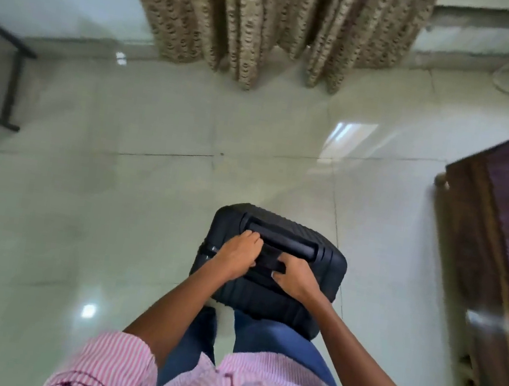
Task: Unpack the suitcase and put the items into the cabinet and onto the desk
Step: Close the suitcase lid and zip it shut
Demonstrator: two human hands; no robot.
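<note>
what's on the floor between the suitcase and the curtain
Nothing. The head view shows only bare glossy floor tiles between the suitcase and the curtain.

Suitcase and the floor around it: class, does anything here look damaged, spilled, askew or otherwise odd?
Nothing stands out. The suitcase shows its top, unbroken, with the left hand and right hand gripping its handle. The tiled floor shows only light reflections, no spill. The picture is slightly blurred.
</note>
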